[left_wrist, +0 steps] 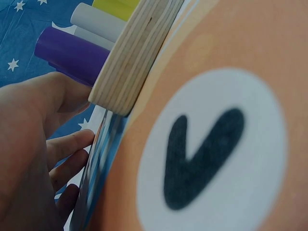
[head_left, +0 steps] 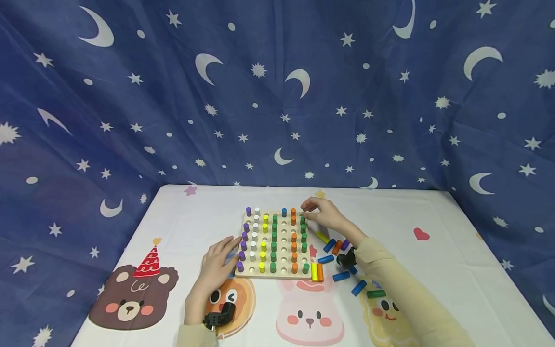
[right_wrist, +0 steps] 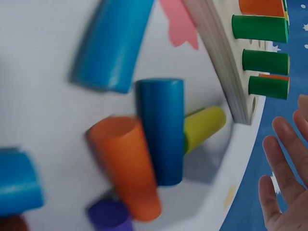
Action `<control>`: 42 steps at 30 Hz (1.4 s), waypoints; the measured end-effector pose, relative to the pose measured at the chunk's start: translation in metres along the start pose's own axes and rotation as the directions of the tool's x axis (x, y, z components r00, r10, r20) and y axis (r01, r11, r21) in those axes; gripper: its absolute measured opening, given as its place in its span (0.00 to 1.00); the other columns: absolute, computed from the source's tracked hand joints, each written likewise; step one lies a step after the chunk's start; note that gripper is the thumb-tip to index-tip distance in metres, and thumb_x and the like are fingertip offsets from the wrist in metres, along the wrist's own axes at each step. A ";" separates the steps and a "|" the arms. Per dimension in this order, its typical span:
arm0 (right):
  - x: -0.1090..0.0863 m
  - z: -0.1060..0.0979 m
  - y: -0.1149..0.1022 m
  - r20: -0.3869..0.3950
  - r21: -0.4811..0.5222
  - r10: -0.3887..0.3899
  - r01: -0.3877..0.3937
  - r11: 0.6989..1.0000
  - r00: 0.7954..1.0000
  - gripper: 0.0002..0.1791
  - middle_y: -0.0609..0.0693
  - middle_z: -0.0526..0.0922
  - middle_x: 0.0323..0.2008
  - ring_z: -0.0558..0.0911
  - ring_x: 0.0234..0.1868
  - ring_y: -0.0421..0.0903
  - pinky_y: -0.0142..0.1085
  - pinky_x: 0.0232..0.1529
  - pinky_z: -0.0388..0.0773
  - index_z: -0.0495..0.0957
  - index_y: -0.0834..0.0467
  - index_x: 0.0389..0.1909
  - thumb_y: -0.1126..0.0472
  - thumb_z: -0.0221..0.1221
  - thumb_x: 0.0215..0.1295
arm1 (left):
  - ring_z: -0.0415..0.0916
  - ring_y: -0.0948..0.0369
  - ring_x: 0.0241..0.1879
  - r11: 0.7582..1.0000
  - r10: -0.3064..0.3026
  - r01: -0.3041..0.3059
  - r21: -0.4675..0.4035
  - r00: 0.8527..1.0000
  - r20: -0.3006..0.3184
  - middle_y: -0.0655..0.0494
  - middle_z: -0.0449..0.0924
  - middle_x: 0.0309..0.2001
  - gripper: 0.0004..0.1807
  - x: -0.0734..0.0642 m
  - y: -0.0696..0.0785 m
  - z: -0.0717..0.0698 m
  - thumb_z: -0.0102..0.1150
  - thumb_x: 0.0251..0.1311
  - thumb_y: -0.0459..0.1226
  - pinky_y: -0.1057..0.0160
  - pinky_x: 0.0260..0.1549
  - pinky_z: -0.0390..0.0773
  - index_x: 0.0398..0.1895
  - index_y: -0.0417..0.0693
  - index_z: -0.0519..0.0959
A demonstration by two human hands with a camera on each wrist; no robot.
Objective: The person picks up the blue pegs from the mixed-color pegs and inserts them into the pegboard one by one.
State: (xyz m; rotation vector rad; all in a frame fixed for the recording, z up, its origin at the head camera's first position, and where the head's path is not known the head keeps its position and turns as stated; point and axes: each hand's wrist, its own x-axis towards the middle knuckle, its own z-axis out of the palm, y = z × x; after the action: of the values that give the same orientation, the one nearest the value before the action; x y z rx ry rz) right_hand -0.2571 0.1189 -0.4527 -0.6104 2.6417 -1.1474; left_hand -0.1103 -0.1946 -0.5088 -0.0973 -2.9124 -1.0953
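Note:
A wooden pegboard [head_left: 284, 276] stands on the table, with upright pegs in purple, white, yellow, green, blue and orange columns. My left hand [head_left: 220, 262] touches its left edge; the left wrist view shows a fingertip at the board's side [left_wrist: 127, 62], close below a purple peg [left_wrist: 72, 55]. Over the far right corner is my right hand [head_left: 326, 215], near the green pegs [right_wrist: 265, 62]. Its fingers [right_wrist: 284, 159] are extended and spread in the right wrist view, with no peg visible among them; the thumb side is cut off there.
Loose pegs lie right of the board: several blue ones [head_left: 341, 276], an orange one [head_left: 320, 272] beside a yellow one [head_left: 314, 272], and a green one [head_left: 376, 293] under the right forearm. A star-patterned curtain [head_left: 277, 96] hangs behind the table. The tablecloth has printed animal faces [head_left: 310, 313].

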 end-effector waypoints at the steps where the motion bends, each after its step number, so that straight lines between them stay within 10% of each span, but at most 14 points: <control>1: -0.002 -0.002 0.001 -0.001 -0.006 -0.004 0.004 1.000 1.000 0.14 0.56 0.83 0.47 0.79 0.52 0.54 0.50 0.56 0.75 0.78 0.62 0.50 0.63 0.59 0.64 | 0.53 0.45 0.70 1.000 0.000 0.000 0.001 1.000 0.002 0.47 0.60 0.72 0.27 0.000 0.000 0.000 0.52 0.67 0.41 0.36 0.66 0.51 0.69 0.55 0.66; 25: -0.073 -0.012 0.007 0.076 -0.062 -0.074 0.079 0.995 0.994 0.13 0.54 0.83 0.46 0.79 0.51 0.54 0.54 0.56 0.75 0.80 0.60 0.48 0.65 0.61 0.62 | 0.51 0.45 0.71 1.000 -0.011 0.011 -0.009 1.000 0.024 0.47 0.59 0.72 0.27 0.000 0.003 -0.002 0.51 0.67 0.42 0.36 0.65 0.49 0.70 0.55 0.66; 42: -0.110 0.004 0.011 0.111 -0.095 -0.093 0.103 0.990 0.990 0.12 0.48 0.84 0.40 0.77 0.40 0.46 0.37 0.42 0.78 0.81 0.56 0.45 0.64 0.65 0.59 | 0.50 0.45 0.71 1.000 -0.028 0.028 -0.003 0.999 0.034 0.48 0.58 0.73 0.27 0.002 0.001 0.000 0.51 0.68 0.44 0.37 0.66 0.49 0.70 0.57 0.65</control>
State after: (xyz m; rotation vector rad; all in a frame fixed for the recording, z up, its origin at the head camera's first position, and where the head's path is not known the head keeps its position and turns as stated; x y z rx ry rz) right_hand -0.1607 0.1714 -0.4617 -0.8055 2.6169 -0.9820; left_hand -0.1124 -0.1938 -0.5083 -0.0760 -2.9510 -1.1137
